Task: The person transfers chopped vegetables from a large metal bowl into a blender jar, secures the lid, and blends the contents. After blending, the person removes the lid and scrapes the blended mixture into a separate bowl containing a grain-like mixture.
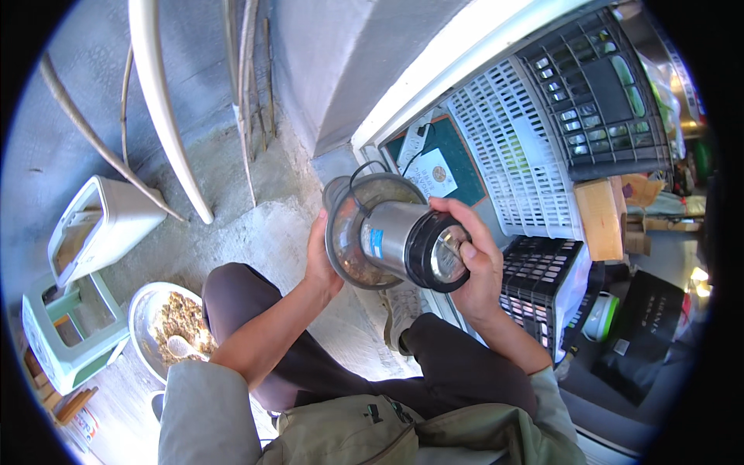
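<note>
A metal motor unit [392, 232], a steel cylinder with a black-rimmed cap and a power cord, rests on a transparent round bowl [347, 235] with contents partly visible through its wall. It looks like an electric food chopper, tilted in front of my knees. My left hand [323, 250] holds the bowl's near-left side. My right hand [479, 261] grips the black-rimmed end of the motor unit, thumb on the cap. A large metal basin [141, 322] of chopped brownish food [180, 317] with a spoon [181, 347] in it stands by my left knee.
At left are a green plastic stool [43, 343] and a whitish plastic bin [116, 226]. Poles [165, 116] lean on the wall. To the right stand a white plastic basket [517, 151], a black crate [537, 273] and a cardboard box [598, 218]. A doorframe [418, 70] rises ahead.
</note>
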